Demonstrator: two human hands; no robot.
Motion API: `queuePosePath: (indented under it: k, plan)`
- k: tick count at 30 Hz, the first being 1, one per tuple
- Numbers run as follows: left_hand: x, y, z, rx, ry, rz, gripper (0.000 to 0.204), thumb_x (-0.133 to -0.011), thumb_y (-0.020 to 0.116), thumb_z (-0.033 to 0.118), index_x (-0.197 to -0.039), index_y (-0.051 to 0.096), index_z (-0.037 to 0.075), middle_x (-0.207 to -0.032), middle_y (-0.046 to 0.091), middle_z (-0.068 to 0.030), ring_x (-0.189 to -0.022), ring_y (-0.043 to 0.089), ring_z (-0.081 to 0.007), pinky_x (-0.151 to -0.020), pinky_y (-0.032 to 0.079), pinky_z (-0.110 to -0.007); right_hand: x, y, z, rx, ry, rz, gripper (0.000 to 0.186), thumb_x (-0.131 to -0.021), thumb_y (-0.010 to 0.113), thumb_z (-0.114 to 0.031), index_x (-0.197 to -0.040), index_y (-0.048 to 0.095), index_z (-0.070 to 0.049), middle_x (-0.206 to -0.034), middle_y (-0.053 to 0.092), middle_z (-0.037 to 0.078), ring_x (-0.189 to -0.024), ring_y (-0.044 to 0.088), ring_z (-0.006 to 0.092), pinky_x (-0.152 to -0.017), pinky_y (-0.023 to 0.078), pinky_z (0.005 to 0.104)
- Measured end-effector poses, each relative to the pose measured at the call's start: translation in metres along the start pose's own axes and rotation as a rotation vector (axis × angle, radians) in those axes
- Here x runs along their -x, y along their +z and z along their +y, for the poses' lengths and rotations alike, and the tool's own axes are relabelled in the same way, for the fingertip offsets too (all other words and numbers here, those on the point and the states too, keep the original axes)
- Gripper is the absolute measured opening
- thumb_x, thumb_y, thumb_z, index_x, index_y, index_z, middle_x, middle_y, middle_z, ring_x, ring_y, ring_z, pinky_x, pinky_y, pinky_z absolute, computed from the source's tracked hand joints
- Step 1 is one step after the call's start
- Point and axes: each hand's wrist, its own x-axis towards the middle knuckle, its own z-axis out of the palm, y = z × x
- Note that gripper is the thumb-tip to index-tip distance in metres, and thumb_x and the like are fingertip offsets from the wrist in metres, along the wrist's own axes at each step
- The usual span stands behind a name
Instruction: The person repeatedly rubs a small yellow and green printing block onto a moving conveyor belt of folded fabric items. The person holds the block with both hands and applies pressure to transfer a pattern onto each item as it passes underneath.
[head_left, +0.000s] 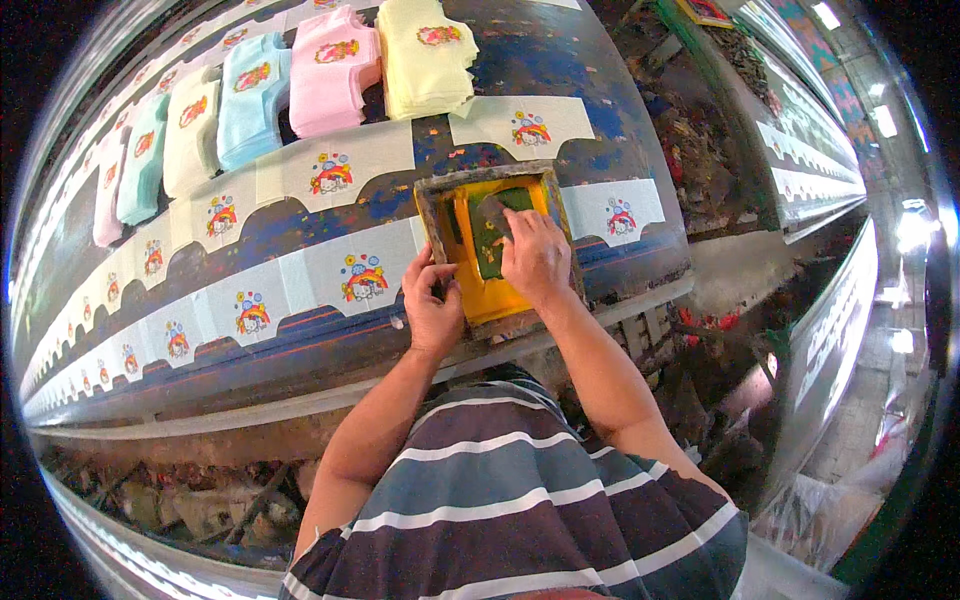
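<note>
Centre of frame: a small wooden screen (497, 250) lies flat on the long, ink-stained surface (560, 80), over one of the pale fabric pieces. Its mesh is coated in yellow ink.

Left hand (432, 305) is closed on the frame's near-left edge, thumb over the wood, pinning it down. Right hand (535, 255) is inside the frame, fingers curled around a dark squeegee (492, 232) that rests on the mesh, blade partly hidden by the hand.

Left of the screen, a printed piece (362, 275) shows a rainbow cartoon motif; more such pieces run in two rows toward the left edge. Right of the screen lies another piece (615, 212). Upper left: stacks of folded cloth in yellow (425, 55), pink (333, 70) and blue (250, 95).

Risks, as judged from here:
- Only one hand holds the frame. If it slips during a squeegee stroke, the yellow layer would land off register against the motif.
- Uneven blade pressure could leave thin or patchy colour.
- The neighbouring pieces sit just beside the frame; lifting it carelessly could smear ink on them.
- Ink on the fingers could mark clean cloth.
</note>
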Motion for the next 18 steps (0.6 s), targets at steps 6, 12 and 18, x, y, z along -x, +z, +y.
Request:
queuePosePath:
  k: [6,12,18]
  plan:
    - [0.002,0.001,0.0,0.062,-0.004,0.045,0.034,-0.089,0.077,-0.009,-0.12,0.079,0.006,-0.164,0.064,-0.0204,-0.139,0.068,-0.0316,-0.112,0.056,-0.04,0.024,-0.025,0.028,-0.161,-0.371,-0.122,0.047,-0.09,0.07,-0.014,-0.136,0.077,-0.004,-0.123,0.076,0.012,-0.112,0.072,0.0345,-0.1,0.058,0.0499]
    - [0.003,0.005,-0.003,0.078,-0.149,0.093,0.045,-0.089,0.078,-0.012,-0.131,0.077,0.004,-0.161,0.069,-0.0182,-0.137,0.071,-0.0263,-0.115,0.056,-0.038,0.052,-0.042,0.059,-0.332,-0.584,-0.217,0.042,-0.089,0.069,-0.014,-0.129,0.081,-0.007,-0.124,0.078,0.01,-0.112,0.072,0.0337,-0.1,0.057,0.051]
    - [0.012,0.006,0.008,0.173,-0.296,0.18,0.045,-0.095,0.08,-0.007,-0.139,0.075,0.001,-0.132,0.081,-0.0092,-0.117,0.077,-0.0179,-0.109,0.059,-0.035,0.005,-0.04,0.087,-0.458,-0.625,-0.475,0.038,-0.088,0.067,-0.008,-0.123,0.082,-0.008,-0.115,0.078,0.013,-0.111,0.071,0.0383,-0.099,0.057,0.051]
